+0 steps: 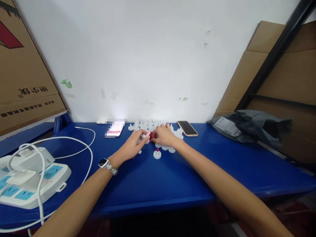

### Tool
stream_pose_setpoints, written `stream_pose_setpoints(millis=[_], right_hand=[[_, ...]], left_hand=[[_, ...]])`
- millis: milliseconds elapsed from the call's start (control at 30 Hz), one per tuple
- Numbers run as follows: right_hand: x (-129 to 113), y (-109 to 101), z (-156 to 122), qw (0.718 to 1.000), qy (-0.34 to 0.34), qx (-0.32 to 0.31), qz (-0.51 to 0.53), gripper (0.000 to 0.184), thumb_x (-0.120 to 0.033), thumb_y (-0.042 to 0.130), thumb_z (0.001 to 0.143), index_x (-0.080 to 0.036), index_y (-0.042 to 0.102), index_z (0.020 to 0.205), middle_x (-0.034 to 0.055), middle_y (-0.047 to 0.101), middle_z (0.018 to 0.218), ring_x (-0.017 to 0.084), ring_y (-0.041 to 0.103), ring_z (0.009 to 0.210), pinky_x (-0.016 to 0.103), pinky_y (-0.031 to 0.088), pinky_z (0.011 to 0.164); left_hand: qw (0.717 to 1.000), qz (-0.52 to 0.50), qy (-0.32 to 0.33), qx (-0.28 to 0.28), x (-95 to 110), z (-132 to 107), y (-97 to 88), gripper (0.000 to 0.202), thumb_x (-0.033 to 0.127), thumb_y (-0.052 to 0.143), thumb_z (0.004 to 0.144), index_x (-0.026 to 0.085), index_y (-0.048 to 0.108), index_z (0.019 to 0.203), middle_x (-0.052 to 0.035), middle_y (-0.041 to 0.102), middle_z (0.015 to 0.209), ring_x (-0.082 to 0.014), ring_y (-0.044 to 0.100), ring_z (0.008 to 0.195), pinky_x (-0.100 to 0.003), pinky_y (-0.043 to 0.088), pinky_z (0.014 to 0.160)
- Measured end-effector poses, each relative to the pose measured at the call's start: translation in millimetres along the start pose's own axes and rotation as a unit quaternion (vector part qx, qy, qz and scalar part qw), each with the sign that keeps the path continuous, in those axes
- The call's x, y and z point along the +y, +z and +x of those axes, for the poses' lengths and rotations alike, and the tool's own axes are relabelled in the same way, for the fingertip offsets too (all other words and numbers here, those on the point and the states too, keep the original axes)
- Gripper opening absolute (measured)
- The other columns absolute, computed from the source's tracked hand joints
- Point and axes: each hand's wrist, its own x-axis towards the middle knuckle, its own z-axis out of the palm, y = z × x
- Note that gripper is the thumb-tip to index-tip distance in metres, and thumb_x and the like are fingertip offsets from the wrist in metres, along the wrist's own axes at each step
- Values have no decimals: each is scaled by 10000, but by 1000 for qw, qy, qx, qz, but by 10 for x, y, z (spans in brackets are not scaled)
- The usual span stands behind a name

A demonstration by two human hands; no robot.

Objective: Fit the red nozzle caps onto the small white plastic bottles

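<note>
My left hand, with a watch on its wrist, pinches a white nozzle cap between thumb and fingers. Close beside it, my right hand has its fingers curled down at a small group of red tips; what lies between the fingertips is hidden. Many white nozzle caps are spread on the blue table behind and around both hands. One white cap with a red tip stands upright by itself, nearer to me.
A lit phone lies left of the caps, and a dark-screened phone right of them. A white power strip with cables occupies the left side. A grey plastic bag lies at the right; cardboard leans at left.
</note>
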Motion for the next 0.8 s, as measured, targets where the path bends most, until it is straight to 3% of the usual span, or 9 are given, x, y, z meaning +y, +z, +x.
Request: stream_pose_setpoints(millis=[167,400,667,800], right_hand=[[0,-43,-66,1000,-29,0,9,229,-409,629,825,-206,717,766,81,679,836,279,489,956,406,250,854],[29,21,-60,999,-43,-11,1,146,-267,591,839,-192,701,781,83,675,900,275,483,972,399,249,835],[87,-26,-112,1000,-23,17,9,256,-447,643,828,-198,694,799,86,641,923,275,473,982,409,259,860],[73,-14,-100,1000,-21,0,-5,196,-388,653,817,-200,696,783,87,634,941,275,476,985,412,261,861]], left_hand=[[1000,-6,0,1,0,-3,4,412,556,397,962,210,562,1115,-49,581,980,-163,566,762,-324,480,752],[1000,-8,12,5,7,-3,11,393,542,407,963,205,569,1086,-42,591,929,-168,568,777,-312,486,744],[1000,-9,0,4,37,-6,-4,398,546,404,962,210,571,1095,-41,585,935,-167,565,762,-313,480,727],[1000,-10,1,3,28,-1,5,385,540,412,961,214,574,1089,-36,585,921,-166,559,755,-309,472,721]])
